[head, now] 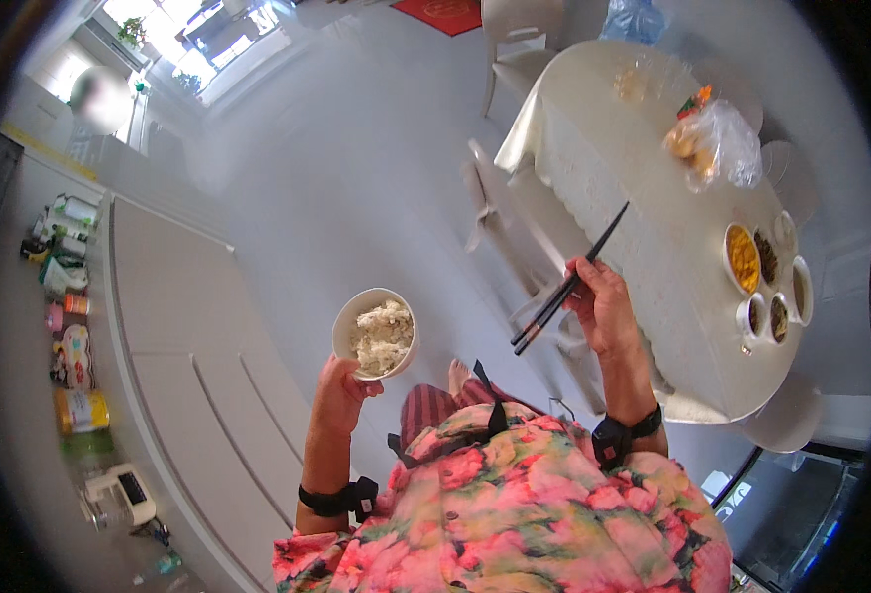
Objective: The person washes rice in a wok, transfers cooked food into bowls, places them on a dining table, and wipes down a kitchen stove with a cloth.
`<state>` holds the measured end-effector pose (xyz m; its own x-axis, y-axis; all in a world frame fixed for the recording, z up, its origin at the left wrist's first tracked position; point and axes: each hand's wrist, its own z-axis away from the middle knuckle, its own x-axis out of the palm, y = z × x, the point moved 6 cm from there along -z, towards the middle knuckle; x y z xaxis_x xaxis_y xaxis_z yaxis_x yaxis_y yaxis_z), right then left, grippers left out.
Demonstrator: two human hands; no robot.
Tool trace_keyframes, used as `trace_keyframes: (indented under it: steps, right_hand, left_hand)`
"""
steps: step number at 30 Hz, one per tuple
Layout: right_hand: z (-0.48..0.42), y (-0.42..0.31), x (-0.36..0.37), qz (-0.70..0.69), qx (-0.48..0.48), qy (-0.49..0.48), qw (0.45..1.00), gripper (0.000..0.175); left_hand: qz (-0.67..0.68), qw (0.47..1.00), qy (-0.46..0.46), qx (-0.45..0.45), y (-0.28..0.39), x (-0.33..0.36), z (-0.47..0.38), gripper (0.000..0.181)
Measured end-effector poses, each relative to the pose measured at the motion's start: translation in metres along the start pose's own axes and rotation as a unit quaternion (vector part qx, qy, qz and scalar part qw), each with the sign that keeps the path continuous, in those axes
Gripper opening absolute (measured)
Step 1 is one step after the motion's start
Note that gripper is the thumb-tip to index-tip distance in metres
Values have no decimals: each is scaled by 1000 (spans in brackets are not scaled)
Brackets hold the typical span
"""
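My left hand (344, 394) grips a white bowl (340, 333) by its near side, the thumb at the rim. Cooked rice (385, 335) is heaped inside it. In my right hand (597, 302) is a pair of dark chopsticks (545, 316), held near their middle. They slant from lower left to upper right, close together along most of their length. Bowl and chopsticks are apart from each other, both above the floor. Black straps with small boxes circle both forearms.
To the right stands an oval table (628, 141) with a pale cloth. On it are a dish of yellow food (742, 259), several other dishes and a plastic bag (732, 148). A chair (509, 215) is beside it. Along the left runs a cabinet (176, 289) with bottles and packages on top.
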<state>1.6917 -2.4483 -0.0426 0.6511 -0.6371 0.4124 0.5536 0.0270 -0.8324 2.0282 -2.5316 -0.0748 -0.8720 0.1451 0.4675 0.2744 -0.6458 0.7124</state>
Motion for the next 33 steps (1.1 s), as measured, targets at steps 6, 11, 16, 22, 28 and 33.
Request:
trace_keyframes:
  steps: [6, 11, 16, 22, 28, 33]
  right_hand:
    - [-20, -29, -11, 6, -71, 107, 992, 17]
    - [-35, -31, -23, -50, -122, 218, 967, 16]
    - [-41, -13, -32, -103, -155, 340, 922, 14]
    - [-49, 14, -27, -159, -162, 410, 884, 15]
    - [-81, 14, -26, -152, -180, 434, 869, 20]
    - [-126, 27, -22, -147, -98, 438, 881, 22]
  left_hand:
    - [14, 996, -54, -68, 35, 10, -102, 32]
    - [-91, 985, -130, -66, 77, 31, -206, 34]
    - [-217, 958, -176, -65, 104, 83, -292, 34]
    - [-271, 922, -261, -97, 104, 153, -372, 33]
    - [-340, 881, -306, -126, 82, 215, -429, 37]
    - [-396, 845, -312, -180, 62, 262, -459, 34]
